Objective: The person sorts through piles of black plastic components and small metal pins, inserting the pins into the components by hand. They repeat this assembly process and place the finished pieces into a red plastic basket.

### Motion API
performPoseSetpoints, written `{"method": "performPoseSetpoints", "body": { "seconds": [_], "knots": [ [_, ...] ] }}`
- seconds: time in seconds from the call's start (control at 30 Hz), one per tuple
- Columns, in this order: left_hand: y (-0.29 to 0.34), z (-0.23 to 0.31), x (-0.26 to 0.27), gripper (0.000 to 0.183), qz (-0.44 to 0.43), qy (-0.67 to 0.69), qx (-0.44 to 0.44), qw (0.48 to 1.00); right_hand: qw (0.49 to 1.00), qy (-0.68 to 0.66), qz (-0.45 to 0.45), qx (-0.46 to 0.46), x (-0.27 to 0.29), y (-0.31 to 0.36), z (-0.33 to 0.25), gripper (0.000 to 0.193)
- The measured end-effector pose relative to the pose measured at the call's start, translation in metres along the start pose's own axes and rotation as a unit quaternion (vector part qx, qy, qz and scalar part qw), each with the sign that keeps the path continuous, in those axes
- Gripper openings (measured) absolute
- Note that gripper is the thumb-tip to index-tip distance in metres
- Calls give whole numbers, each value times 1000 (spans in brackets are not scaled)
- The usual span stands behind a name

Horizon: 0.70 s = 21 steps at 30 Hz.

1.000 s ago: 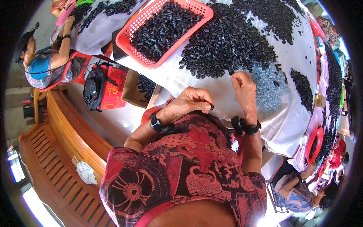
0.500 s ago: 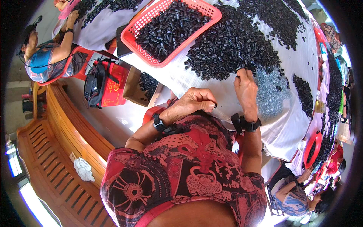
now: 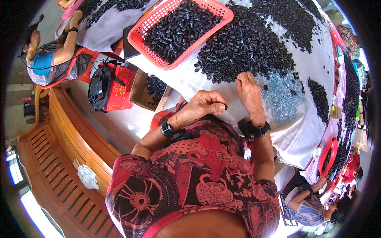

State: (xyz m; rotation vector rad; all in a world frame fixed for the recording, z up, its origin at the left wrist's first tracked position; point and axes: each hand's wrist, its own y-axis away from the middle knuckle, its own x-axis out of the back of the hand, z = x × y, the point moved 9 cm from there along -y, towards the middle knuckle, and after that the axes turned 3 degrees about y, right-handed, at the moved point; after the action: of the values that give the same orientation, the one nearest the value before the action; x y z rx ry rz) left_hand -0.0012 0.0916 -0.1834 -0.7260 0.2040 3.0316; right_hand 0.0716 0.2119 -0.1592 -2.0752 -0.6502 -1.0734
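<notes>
Head view: compared with half a second back, the right hand (image 3: pixel 249 92) sits a little nearer the body, off the edge of the black pile (image 3: pixel 242 45), fingers together and flat on the white cloth (image 3: pixel 295 137), fingertips just short of the pile's near edge. The left hand (image 3: pixel 204 105) has hardly shifted; it hovers above the table edge, fingers curled in, thumb and forefinger pinched on one small black part (image 3: pixel 225 107). The camera has tipped slightly, so the basket (image 3: pixel 158 60) and the seated neighbour (image 3: pixel 49 59) at far left show further into frame than before.

Counts:
- Hands of the wearer: two, each with a dark wristband.
- Red baskets on the table: one in plain sight, filled with black parts; red rims of two more show at the right edge, contents not readable.
- Heaps of black parts on the cloth: one large heap ahead of the hands, several smaller ones further right; the parts themselves are too many to count.
- Silvery parts (image 3: pixel 281 95): one patch, just right of the right hand.
- Other people: one at upper left, at least two at lower right, partly hidden.
- Wooden bench (image 3: pixel 55 158): one, at left, with a white rag (image 3: pixel 87 176) on it.
</notes>
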Motion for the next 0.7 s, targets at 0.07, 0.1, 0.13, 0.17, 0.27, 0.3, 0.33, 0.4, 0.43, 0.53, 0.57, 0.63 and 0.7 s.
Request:
{"method": "performPoseSetpoints", "body": {
  "seconds": [0.07, 0.1, 0.13, 0.17, 0.27, 0.3, 0.33, 0.4, 0.43, 0.53, 0.57, 0.63, 0.7],
  "knots": [
    [-1, 1, 1, 11, 4, 4, -3, 1000, 1000, 1, 18, -2, 4, 2, 3, 9],
    [0, 1, 2, 11, 13, 2, -6, 1000, 997, -74, 15, -36, 6, 3, 11, 7],
    [0, 2, 4, 12, 22, 1, -9, 1000, 986, -148, 12, -70, 8, 5, 17, 6],
    [-1, 1, 5, 12, 23, 1, -10, 1000, 986, -149, 12, -69, 11, 6, 15, 6],
    [-6, 4, 10, 14, 40, -16, -40, 998, 891, -401, -39, -207, 2, 18, 30, 7],
    [-8, 7, 12, 14, 47, -21, -51, 997, 882, -429, -54, -187, 2, 19, 26, 8],
    [-9, 10, 13, 14, 53, -27, -62, 996, 872, -455, -68, -166, 2, 21, 20, 9],
    [-10, 13, 10, 15, 53, -25, -61, 996, 874, -449, -85, -165, 7, 26, 10, 10],
    [-11, 14, 9, 15, 53, -23, -61, 997, 876, -443, -103, -162, 8, 27, 2, 11],
    [-13, 13, 8, 15, 49, -11, -70, 996, 878, -445, -82, -154, 15, 30, -10, 10],
    [-13, 13, 7, 15, 49, -12, -71, 996, 875, -459, -70, -139, 17, 30, -13, 9],
    [-13, 13, 7, 15, 50, -1, -74, 996, 867, -471, -72, -144, 16, 34, -14, 9],
    [-14, 10, 8, 14, 49, -2, -75, 996, 860, -483, -74, -149, 15, 36, -17, 9]
  ]
}}
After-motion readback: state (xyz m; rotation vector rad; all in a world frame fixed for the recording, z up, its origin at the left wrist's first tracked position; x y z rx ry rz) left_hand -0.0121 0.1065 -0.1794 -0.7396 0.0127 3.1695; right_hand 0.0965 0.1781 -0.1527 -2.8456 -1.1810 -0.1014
